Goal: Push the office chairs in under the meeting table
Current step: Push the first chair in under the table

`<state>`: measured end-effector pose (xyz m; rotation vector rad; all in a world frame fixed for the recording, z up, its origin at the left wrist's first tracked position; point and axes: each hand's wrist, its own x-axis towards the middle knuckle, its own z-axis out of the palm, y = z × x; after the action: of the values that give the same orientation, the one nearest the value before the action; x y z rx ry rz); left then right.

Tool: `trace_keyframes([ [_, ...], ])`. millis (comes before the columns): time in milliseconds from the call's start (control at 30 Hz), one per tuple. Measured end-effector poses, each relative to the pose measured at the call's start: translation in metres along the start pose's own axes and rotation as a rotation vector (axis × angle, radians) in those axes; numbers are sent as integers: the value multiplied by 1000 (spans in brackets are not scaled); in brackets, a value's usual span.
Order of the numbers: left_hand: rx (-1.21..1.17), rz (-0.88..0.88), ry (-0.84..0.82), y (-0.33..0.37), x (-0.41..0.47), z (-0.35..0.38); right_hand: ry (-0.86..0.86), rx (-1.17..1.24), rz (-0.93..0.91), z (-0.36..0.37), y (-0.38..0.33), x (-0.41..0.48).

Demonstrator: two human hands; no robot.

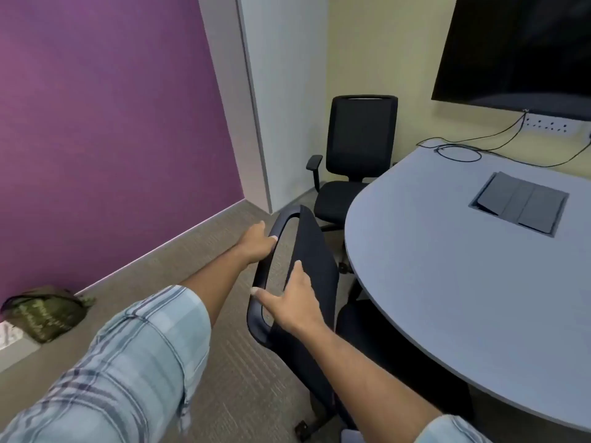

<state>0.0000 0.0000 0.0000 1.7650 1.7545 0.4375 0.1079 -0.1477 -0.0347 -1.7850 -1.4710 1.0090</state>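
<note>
A black office chair (315, 270) stands right in front of me, its backrest edge-on and its seat partly under the grey meeting table (447, 282). My left hand (257, 239) grips the far part of the backrest's top frame. My right hand (292, 302) holds the near part of the same frame, thumb on the outer rim and fingers spread over the fabric. A second black office chair (358, 148) stands in the corner beyond, facing me, its seat just meeting the table's rounded end.
A purple wall runs along the left, with a camouflage bag (44, 311) on the floor beside it. A dark screen (518, 49) hangs on the far wall above a socket strip. Cables (460, 153) and a cable hatch (519, 203) lie on the table. Carpet stretches between wall and chair.
</note>
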Motion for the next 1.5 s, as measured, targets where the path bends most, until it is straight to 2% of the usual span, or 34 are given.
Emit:
trace_keyframes([
  [133,190,135,-52,-10,19,5,-1,-64,88,35,-20,10],
  [367,287,222,31,-22,26,11,13,-231,195,62,-21,17],
  [467,310,277,18,-28,28,9,-1,-255,193,61,-22,13],
  [600,455,449,-61,-47,37,1,-38,-216,175,57,-11,1],
  [733,803,692,-130,-72,42,-8,-58,-173,163,53,3,-16],
  [800,894,809,-141,-76,41,-3,-70,-164,161,48,12,-26],
  [1100,999,1128,-212,-81,18,19,-201,-299,118,11,41,-87],
  [1300,855,1275,-263,-70,-15,31,-218,-452,41,-22,59,-129],
  [1500,769,1315,-169,-73,-36,45,-250,-615,6,-37,71,-143],
])
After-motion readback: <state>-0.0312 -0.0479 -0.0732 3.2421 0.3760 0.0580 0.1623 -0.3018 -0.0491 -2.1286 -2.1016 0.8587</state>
